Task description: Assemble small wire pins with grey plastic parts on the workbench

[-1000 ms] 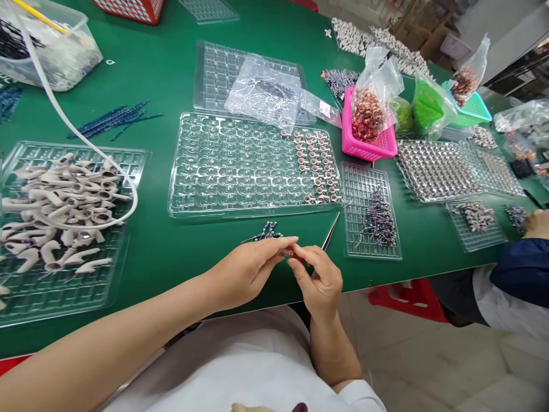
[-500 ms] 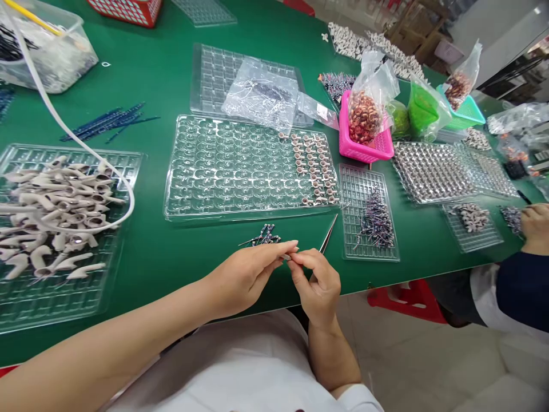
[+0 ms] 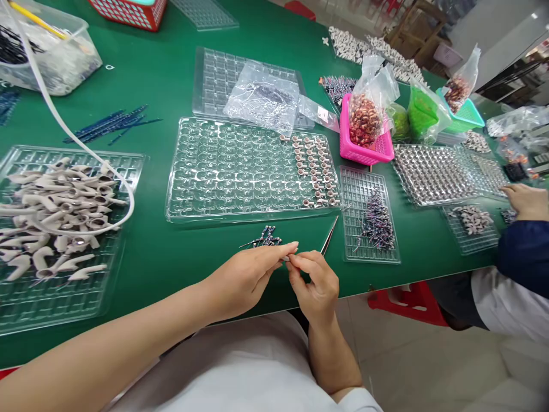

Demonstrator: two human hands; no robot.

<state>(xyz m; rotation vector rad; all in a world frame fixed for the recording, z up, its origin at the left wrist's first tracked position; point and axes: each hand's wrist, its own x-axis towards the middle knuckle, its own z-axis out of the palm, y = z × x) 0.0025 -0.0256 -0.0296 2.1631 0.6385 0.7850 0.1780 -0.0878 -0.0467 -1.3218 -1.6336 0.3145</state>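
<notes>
My left hand (image 3: 246,280) and my right hand (image 3: 315,286) meet at the fingertips near the table's front edge. Both are closed in a pinch around a tiny pale piece (image 3: 287,258), mostly hidden by the fingers. Metal tweezers (image 3: 329,236) point out from behind my right hand; whether it grips them is hidden. Just beyond my left hand lies a small heap of dark electronic parts with leads (image 3: 266,236). Farther back, a clear plastic tray (image 3: 223,171) has small pale ring-ended pieces (image 3: 315,166) in its right-hand pockets.
Left, another clear tray (image 3: 115,286) carries a pile of pale curved shells (image 3: 64,206) under a white cable (image 3: 60,117). Right, a small tray (image 3: 349,229) bears dark leaded parts, below a pink basket (image 3: 364,151) with bagged copper-coloured pieces. A co-worker's hand (image 3: 527,200) is at far right.
My hands stay pinched together in nearly the same place. The view shifts slightly. The co-worker's hand has moved away from the table edge, toward the trays at the far right.
</notes>
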